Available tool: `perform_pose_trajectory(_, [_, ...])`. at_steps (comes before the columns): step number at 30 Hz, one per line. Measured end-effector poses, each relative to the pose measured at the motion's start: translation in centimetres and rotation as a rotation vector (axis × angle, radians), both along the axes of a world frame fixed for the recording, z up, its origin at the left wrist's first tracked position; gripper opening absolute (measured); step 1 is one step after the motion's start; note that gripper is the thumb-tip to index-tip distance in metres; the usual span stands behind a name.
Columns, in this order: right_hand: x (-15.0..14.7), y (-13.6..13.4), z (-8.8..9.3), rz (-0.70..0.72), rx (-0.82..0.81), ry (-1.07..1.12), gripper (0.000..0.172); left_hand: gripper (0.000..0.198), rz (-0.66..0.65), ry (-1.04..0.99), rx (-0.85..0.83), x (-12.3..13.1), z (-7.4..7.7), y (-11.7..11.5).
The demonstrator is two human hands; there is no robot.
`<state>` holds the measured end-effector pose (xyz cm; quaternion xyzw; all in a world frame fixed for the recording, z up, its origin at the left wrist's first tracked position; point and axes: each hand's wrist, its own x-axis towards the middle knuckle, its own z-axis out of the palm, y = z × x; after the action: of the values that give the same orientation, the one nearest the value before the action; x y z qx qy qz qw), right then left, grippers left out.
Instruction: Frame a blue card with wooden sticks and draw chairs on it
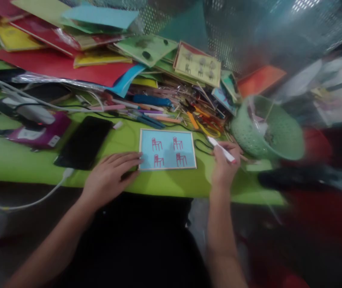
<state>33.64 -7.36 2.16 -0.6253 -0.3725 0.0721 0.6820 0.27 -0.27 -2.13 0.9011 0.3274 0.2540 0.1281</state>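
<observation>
A light blue card (167, 151) with a pale border lies flat near the table's front edge. Several chairs are drawn on it in red lines. My left hand (112, 174) rests at the card's left edge, its fingers stretched out and the tips touching the border. To the right of the card, my right hand (226, 166) grips a white marker (222, 150) with a red end. The marker's white end points up and left, away from the drawings. A thin black cord loop lies between the card and my right hand.
A black phone (84, 142) and a purple power adapter (40, 132) with cables lie to the left. Behind the card are scattered pens, scissors (208, 126) and sticks. Coloured cards and a red sheet (69, 66) pile up at the back. A green basket (291, 140) stands right.
</observation>
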Motion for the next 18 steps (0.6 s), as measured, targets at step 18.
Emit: perform_pose_trajectory(18, [1.0, 1.5, -0.9, 0.101, 0.023, 0.136, 0.032, 0.028, 0.052, -0.081, -0.102, 0.5, 0.0, 0.5])
